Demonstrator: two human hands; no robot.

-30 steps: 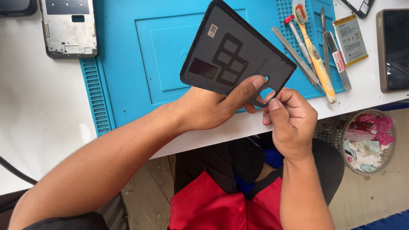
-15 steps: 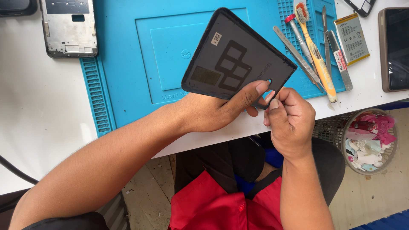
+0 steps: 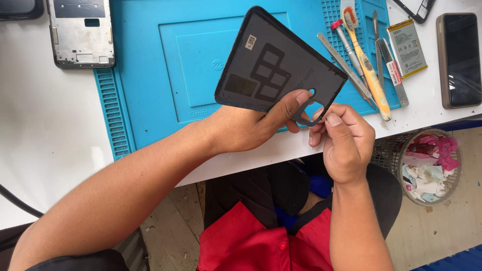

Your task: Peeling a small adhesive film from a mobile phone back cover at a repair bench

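My left hand (image 3: 251,125) grips a dark grey phone back cover (image 3: 278,65), inner side up, tilted above the blue repair mat (image 3: 165,60). The thumb lies along the cover's lower edge, near the camera cut-out. My right hand (image 3: 344,143) is just below the cover's lower right corner, its fingertips pinched together at the cut-out edge. Whether something small sits between those fingertips cannot be told.
A silver phone frame (image 3: 80,32) lies at the mat's upper left. A toothbrush (image 3: 366,65), tweezers (image 3: 344,62), a screwdriver and a flat battery (image 3: 406,47) lie at the right, beside a dark phone (image 3: 459,57). A wire bin (image 3: 427,165) of scraps stands on the floor.
The cover has tipped slightly and shifted a little right in my left hand. My right fingertips stay pinched at its lower corner.
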